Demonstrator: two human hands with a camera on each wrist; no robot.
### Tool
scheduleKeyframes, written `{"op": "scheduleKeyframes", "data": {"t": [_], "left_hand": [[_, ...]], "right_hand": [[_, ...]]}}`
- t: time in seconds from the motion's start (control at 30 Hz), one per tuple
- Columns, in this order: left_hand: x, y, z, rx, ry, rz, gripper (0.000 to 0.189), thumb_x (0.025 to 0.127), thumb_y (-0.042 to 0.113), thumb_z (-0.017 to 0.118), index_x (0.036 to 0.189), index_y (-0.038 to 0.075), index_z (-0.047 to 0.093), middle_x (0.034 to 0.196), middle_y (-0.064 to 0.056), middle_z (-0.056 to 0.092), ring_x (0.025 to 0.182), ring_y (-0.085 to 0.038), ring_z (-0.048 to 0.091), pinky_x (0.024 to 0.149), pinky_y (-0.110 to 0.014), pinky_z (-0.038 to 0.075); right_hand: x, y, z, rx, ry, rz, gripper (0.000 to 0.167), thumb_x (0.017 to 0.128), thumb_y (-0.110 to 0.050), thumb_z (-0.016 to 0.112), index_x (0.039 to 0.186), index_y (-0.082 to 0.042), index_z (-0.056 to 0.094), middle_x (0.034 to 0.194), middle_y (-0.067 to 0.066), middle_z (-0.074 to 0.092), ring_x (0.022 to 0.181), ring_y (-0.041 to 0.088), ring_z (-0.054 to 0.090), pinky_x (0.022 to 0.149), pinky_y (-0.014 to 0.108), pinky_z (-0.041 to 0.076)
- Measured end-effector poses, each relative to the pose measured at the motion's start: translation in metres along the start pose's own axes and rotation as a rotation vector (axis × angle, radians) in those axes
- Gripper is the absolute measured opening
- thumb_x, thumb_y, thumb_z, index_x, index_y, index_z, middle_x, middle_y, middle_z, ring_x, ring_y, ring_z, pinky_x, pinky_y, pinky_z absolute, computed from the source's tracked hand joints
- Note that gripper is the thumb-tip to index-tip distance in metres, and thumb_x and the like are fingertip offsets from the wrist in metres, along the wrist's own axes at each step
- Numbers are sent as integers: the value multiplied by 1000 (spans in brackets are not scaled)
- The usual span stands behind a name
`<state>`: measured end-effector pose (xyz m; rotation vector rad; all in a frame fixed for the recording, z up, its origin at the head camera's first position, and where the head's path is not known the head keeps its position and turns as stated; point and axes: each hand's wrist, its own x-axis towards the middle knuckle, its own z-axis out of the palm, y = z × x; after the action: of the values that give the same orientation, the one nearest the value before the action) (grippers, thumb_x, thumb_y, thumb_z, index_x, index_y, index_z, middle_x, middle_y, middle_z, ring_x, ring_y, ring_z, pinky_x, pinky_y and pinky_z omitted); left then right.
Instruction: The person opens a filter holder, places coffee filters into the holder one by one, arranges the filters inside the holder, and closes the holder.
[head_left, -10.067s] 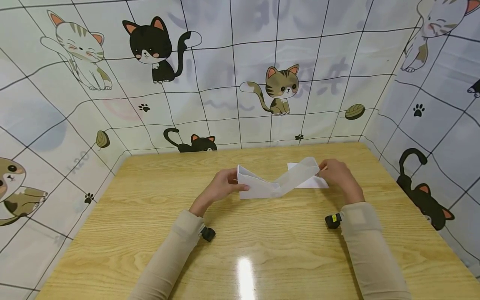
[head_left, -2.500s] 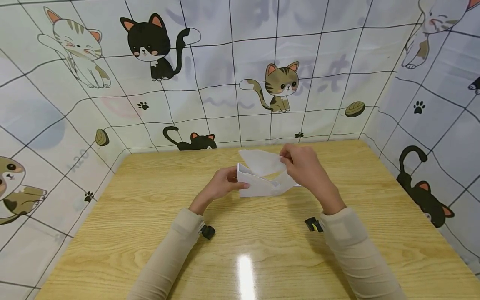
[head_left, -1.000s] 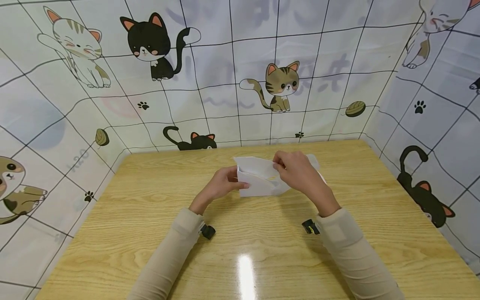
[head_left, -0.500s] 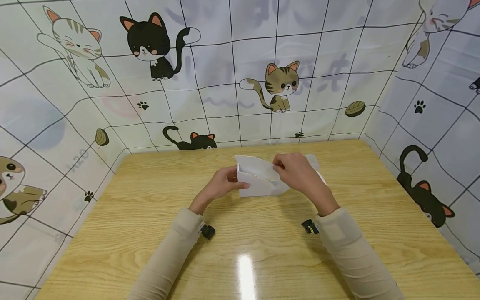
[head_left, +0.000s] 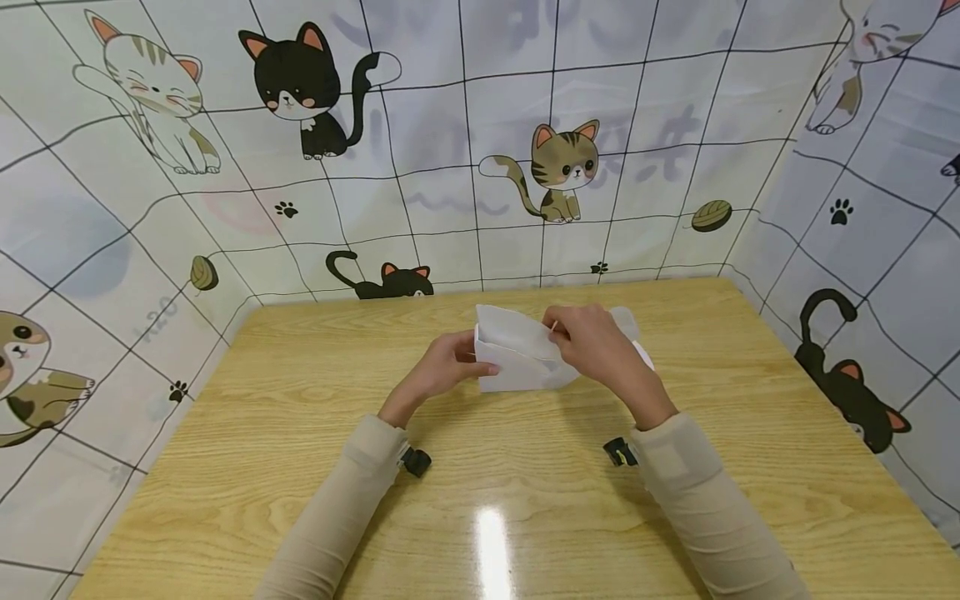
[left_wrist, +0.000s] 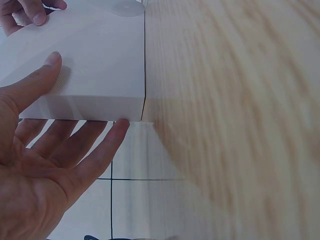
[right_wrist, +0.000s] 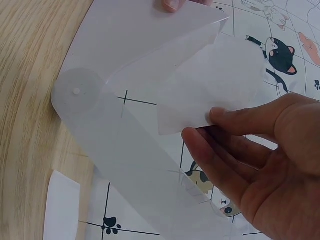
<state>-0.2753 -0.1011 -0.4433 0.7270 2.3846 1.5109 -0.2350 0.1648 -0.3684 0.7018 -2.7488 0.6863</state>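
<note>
Cat-print wall (head_left: 442, 150) behind wooden counter (head_left: 300, 375) | left grip (head_left: 442, 367): thumb and fingers clasping white case (head_left: 517, 373), which extends just right of it | right grip (head_left: 596, 342): pinching white sheet (right_wrist: 210, 85) at case's slanted mouth | cloudy lid (right_wrist: 125, 150) angled out behind right grip | white paper (right_wrist: 62, 207) just past right grip

A screened-off tabletop booth; whether it stands in a home, an office or a lab cannot be told. Grid-lined white sheeting (head_left: 435, 150) printed with cartoon cats (head_left: 297, 83) walls in a wood-grain table (head_left: 300, 358) on three sides, and black wrist cameras (head_left: 416, 462) suggest a filming set-up
</note>
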Motion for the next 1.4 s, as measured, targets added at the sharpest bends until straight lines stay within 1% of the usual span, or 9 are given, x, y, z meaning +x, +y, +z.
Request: {"op": "scheduleKeyframes", "data": {"t": [0.2, 0.27, 0.4, 0.5, 0.77, 0.9, 1.0, 1.17, 1.4], "left_hand": [[1, 0, 0, -1, 1, -4, 46, 91, 18, 82, 134, 13, 67, 121, -10, 75, 103, -23, 76, 88, -36, 62], [2, 0, 0, -3, 0, -1, 46, 91, 18, 82, 134, 13, 67, 122, -10, 75, 103, -22, 76, 88, -36, 62], [2, 0, 0, -5, -6, 4, 46, 91, 18, 82, 134, 14, 67, 122, -10, 75, 103, -22, 76, 88, -36, 62], [2, 0, 1, -5, -7, 8, 45, 91, 18, 82, 134, 13, 67, 121, -10, 75, 102, -22, 76, 88, -37, 62], [1, 0, 1, -7, -3, -3, 46, 90, 18, 82, 133, 13, 67, 122, -10, 75, 103, -22, 76, 88, -36, 62], [0, 0, 0, -11, 2, -7, 46, 90, 17, 82, 133, 13, 67, 122, -10, 75, 103, -22, 76, 88, -36, 62], [1, 0, 0, -11, 4, -10, 45, 90, 17, 82, 133, 12, 67, 122, -9, 75, 103, -22, 76, 88, -35, 62], [0, 0, 0, -8, 2, -4, 46, 90, 18, 82, 134, 13, 67, 123, -10, 75, 104, -22, 76, 88, -36, 62], [0, 1, 0, -4, 2, -4, 47, 90, 19, 82, 135, 14, 67, 123, -9, 75, 104, -22, 76, 88, -37, 62]], "right_hand": [[0, -1, 0, 3, -9, 9, 11, 96, -3, 68, 98, -6, 78, 83, 8, 76, 64, 16, 61, 60, 31, 47], [0, -1, 0, 0, -14, 10, 11, 97, -3, 68, 98, -5, 79, 86, 9, 76, 66, 17, 64, 60, 32, 49], [-1, -1, 1, -8, -22, 18, 13, 96, -4, 68, 100, -3, 80, 93, 12, 78, 76, 22, 71, 66, 38, 56], [-1, -1, 2, -11, -20, 20, 14, 96, -3, 68, 101, -2, 81, 96, 14, 79, 81, 25, 73, 69, 40, 59], [0, 0, 3, -2, -2, -15, 15, 94, 1, 68, 93, -7, 80, 85, 8, 77, 70, 18, 66, 63, 33, 52], [1, 0, 4, 0, -10, -8, 15, 94, 1, 67, 92, -8, 79, 82, 7, 75, 68, 16, 64, 61, 31, 49], [1, 0, 4, 2, -22, 7, 13, 95, -1, 68, 94, -7, 80, 85, 8, 76, 69, 17, 65, 61, 32, 50], [1, -1, 5, 4, -37, 27, 12, 96, -3, 68, 99, -3, 80, 92, 12, 79, 76, 22, 71, 66, 37, 57], [2, 1, 8, 1, -21, -6, 13, 95, 0, 68, 96, -6, 80, 89, 9, 78, 73, 20, 69, 67, 37, 57]]}}
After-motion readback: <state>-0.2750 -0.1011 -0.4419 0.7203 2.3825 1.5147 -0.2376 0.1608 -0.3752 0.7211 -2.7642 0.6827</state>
